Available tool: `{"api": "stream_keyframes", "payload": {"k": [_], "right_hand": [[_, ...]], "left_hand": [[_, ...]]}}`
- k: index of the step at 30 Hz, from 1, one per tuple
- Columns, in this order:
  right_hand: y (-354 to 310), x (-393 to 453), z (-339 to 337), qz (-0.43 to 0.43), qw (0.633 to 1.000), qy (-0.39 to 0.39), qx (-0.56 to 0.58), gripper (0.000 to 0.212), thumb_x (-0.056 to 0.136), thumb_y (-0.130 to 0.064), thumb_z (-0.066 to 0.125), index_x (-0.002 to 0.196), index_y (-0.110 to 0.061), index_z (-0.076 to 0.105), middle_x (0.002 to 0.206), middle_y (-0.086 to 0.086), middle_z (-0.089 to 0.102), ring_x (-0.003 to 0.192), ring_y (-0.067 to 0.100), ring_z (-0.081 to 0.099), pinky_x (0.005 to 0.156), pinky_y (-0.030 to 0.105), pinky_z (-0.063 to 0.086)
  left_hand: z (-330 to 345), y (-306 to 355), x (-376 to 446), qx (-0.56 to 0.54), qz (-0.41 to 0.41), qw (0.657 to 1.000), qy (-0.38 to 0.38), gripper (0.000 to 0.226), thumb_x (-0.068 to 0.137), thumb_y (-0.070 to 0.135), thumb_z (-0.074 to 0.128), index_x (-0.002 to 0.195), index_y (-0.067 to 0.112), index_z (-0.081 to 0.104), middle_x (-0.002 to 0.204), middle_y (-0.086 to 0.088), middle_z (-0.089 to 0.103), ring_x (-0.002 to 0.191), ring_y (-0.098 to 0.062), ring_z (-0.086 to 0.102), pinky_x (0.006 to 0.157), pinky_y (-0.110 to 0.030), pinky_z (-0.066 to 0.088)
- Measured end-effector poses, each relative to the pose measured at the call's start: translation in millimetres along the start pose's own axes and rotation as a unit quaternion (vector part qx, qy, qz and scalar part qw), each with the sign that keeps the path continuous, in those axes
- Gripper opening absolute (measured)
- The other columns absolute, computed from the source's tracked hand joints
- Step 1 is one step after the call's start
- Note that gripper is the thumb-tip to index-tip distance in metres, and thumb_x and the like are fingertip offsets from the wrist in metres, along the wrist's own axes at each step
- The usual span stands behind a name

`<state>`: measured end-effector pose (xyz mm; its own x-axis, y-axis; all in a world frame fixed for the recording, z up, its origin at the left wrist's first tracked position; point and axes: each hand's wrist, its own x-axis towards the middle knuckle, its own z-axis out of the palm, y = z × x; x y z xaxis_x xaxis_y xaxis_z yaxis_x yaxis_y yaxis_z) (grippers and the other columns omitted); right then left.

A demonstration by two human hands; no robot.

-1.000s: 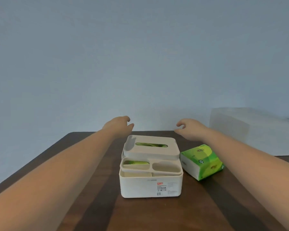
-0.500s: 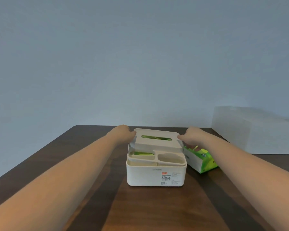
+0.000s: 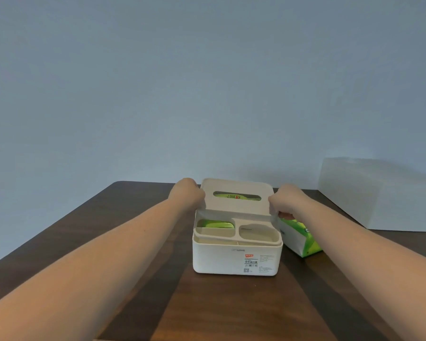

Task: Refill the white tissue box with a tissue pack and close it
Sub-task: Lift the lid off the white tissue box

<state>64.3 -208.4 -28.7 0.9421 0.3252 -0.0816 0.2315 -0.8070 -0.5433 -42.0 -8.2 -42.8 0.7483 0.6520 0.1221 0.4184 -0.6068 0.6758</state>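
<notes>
The white tissue box [image 3: 236,257] sits mid-table, green showing through its lid [image 3: 236,205] slot and left front compartment; left hand [image 3: 186,195] and right hand [image 3: 289,201] grip the lid's ends, fingers curled; a green tissue pack [image 3: 301,238] lies just right; dark wooden table [image 3: 133,242], pale blue wall [image 3: 207,82]

The white box [image 3: 236,257] stands upright, its slotted lid [image 3: 236,196] tilted up at the front (green showing through the slot). A green tissue pack [image 3: 301,238] lies just right of the box.

Head-worn view, forward and down
</notes>
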Motion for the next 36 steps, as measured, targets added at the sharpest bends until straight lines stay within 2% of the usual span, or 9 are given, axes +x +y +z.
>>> {"api": "stream_keyframes", "payload": {"k": [5, 10, 14, 19, 23, 27, 30, 32, 36], "right_hand": [[-14, 1, -5, -0.008, 0.998, 0.029, 0.062, 0.027, 0.08, 0.01, 0.053, 0.057, -0.003, 0.049, 0.05, 0.011, 0.044, 0.041, 0.02, 0.038, 0.044, 0.023, 0.027], [-45, -2, 0, -0.058, 0.992, 0.068, 0.089, 0.028, 0.077, 0.008, 0.047, 0.052, -0.005, 0.046, 0.048, 0.013, 0.045, 0.048, 0.024, 0.042, 0.053, 0.031, 0.033], [-78, -11, 12, -0.093, 0.992, 0.054, 0.071, 0.033, 0.079, 0.008, 0.045, 0.048, -0.005, 0.045, 0.024, 0.006, 0.042, 0.044, 0.022, 0.043, 0.05, 0.027, 0.033], [-118, -19, 40, -0.142, 0.989, 0.033, 0.018, 0.033, 0.081, 0.006, 0.046, 0.051, -0.007, 0.042, 0.043, 0.011, 0.042, 0.04, 0.019, 0.038, 0.044, 0.023, 0.027], [-147, -22, 69, -0.155, 0.986, 0.011, -0.059, 0.039, 0.086, -0.002, 0.049, 0.049, -0.009, 0.042, 0.021, 0.001, 0.038, 0.039, 0.021, 0.039, 0.042, 0.023, 0.029], [-170, -24, 99, -0.162, 0.982, -0.027, -0.094, 0.032, 0.087, -0.003, 0.054, 0.056, -0.008, 0.045, 0.055, 0.006, 0.047, 0.058, 0.026, 0.05, 0.045, 0.026, 0.032], [-182, -22, 122, -0.162, 0.978, -0.054, -0.121, 0.029, 0.083, -0.006, 0.064, 0.059, -0.008, 0.047, 0.062, 0.005, 0.048, 0.076, 0.028, 0.053, 0.048, 0.027, 0.033], [-187, -22, 136, -0.166, 0.972, -0.07, -0.148, 0.03, 0.081, -0.008, 0.068, 0.058, -0.009, 0.048, 0.062, 0.005, 0.048, 0.077, 0.028, 0.054, 0.049, 0.026, 0.035], [-190, -22, 156, -0.158, 0.964, -0.092, -0.194, 0.033, 0.083, -0.012, 0.069, 0.055, -0.008, 0.052, 0.072, 0.008, 0.057, 0.075, 0.028, 0.056, 0.066, 0.026, 0.043]], "left_hand": [[-21, 0, 3, -0.052, 0.006, 0.998, 0.034, 0.017, 0.082, 0.007, 0.045, 0.066, 0.009, 0.05, 0.07, -0.008, 0.059, 0.077, -0.03, 0.059, 0.072, -0.032, 0.047], [-54, -12, 4, -0.082, -0.013, 0.995, 0.063, 0.022, 0.079, 0.005, 0.047, 0.058, 0.01, 0.045, 0.061, -0.006, 0.049, 0.071, -0.029, 0.051, 0.067, -0.031, 0.042], [-80, -37, 1, -0.085, -0.035, 0.993, 0.074, 0.02, 0.077, 0.003, 0.046, 0.058, 0.01, 0.044, 0.058, -0.006, 0.045, 0.068, -0.028, 0.046, 0.065, -0.031, 0.038], [-108, -76, -2, -0.084, -0.065, 0.991, 0.086, 0.022, 0.072, -0.001, 0.05, 0.054, 0.009, 0.043, 0.057, -0.007, 0.045, 0.066, -0.028, 0.046, 0.067, -0.032, 0.041], [-123, -108, -2, -0.058, -0.087, 0.99, 0.098, 0.026, 0.074, -0.003, 0.047, 0.054, 0.011, 0.039, 0.057, -0.006, 0.041, 0.059, -0.025, 0.042, 0.058, -0.026, 0.036], [-133, -138, -2, -0.033, -0.111, 0.988, 0.102, 0.026, 0.073, -0.007, 0.046, 0.054, 0.01, 0.038, 0.058, -0.005, 0.039, 0.06, -0.025, 0.039, 0.057, -0.027, 0.032], [-139, -160, -1, -0.006, -0.133, 0.986, 0.095, 0.026, 0.073, -0.006, 0.05, 0.055, 0.009, 0.039, 0.058, -0.005, 0.039, 0.055, -0.021, 0.037, 0.052, -0.025, 0.029], [-141, -172, 0, 0.01, -0.147, 0.985, 0.087, 0.023, 0.072, -0.005, 0.053, 0.057, 0.008, 0.043, 0.06, -0.005, 0.043, 0.057, -0.022, 0.04, 0.052, -0.025, 0.032], [-133, -193, 5, 0.038, -0.166, 0.983, 0.07, 0.009, 0.074, -0.002, 0.055, 0.072, 0.005, 0.051, 0.063, -0.004, 0.045, 0.066, -0.026, 0.046, 0.053, -0.025, 0.035]]}}
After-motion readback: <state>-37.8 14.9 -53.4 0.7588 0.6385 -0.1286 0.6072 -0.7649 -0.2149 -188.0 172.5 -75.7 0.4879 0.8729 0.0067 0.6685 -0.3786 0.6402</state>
